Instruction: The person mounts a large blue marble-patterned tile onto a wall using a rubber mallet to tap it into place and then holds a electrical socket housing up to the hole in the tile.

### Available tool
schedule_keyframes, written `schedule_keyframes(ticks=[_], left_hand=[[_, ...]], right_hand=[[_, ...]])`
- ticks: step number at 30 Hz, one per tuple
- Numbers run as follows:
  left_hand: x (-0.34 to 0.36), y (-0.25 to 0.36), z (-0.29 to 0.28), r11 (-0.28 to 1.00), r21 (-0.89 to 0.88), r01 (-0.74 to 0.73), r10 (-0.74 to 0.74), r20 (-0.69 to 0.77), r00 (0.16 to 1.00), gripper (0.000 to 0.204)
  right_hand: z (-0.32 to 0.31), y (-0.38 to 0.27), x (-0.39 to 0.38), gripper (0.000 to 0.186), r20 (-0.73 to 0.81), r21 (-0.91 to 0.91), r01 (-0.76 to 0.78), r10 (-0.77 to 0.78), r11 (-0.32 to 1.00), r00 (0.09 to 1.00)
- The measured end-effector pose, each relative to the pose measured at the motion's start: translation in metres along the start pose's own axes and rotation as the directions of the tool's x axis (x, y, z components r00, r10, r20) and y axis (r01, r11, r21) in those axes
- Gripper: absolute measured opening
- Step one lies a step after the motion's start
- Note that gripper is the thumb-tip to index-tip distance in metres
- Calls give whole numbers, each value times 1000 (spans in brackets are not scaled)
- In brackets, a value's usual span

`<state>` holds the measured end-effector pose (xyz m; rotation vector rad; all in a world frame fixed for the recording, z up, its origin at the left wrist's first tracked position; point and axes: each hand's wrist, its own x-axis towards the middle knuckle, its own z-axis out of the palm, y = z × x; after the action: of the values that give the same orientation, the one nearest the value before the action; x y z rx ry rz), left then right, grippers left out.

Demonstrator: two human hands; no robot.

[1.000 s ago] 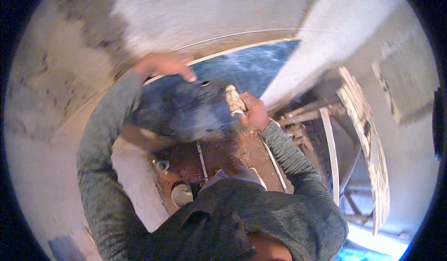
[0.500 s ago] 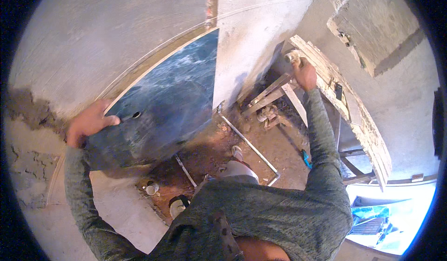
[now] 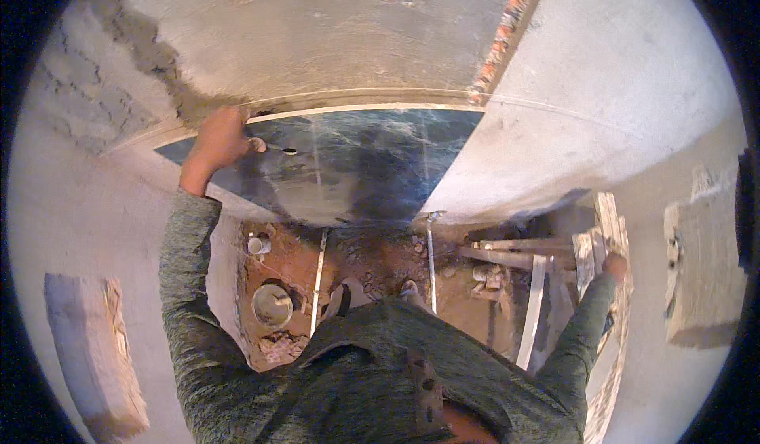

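A large dark blue, marble-patterned tile [image 3: 372,159] stands against the wall, with a small round hole near its upper left. My left hand [image 3: 218,144] is closed at the tile's top edge: its fingers curl over the edge while the thumb lies on the face near the hole. Far to the right, my right hand [image 3: 615,266] is at the rough wooden planks [image 3: 609,214] of a raised platform. Its fingers are small and blurred, so their grip and anything in them cannot be made out.
Below the tile, two pale pipes [image 3: 319,274] run along the dirt floor. A bucket [image 3: 272,305] and a small white pot [image 3: 258,243] stand at the left. Wooden supports [image 3: 534,309] lean under the platform. A recess [image 3: 95,349] opens in the left wall.
My view has turned right, bringing the tile to the centre. My left hand has shifted along the tile's edge and curled tighter. My right hand has moved along the planks, nearer my body.
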<state>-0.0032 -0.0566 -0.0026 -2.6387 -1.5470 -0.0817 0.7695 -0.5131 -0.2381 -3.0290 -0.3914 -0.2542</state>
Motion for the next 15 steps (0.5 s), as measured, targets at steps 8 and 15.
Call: schedule_keyframes(ticks=[8, 15], left_hand=[[-5, 11, 26, 996, 6, 94, -92, -160, 983, 57], [-7, 26, 22, 996, -73, -44, 17, -333, 943, 58]], right_hand=[[-37, -38, -21, 62, 127, -25, -160, 162, 987, 979], [-2, -12, 2, 77, 109, -195, -100, 123, 976, 986]])
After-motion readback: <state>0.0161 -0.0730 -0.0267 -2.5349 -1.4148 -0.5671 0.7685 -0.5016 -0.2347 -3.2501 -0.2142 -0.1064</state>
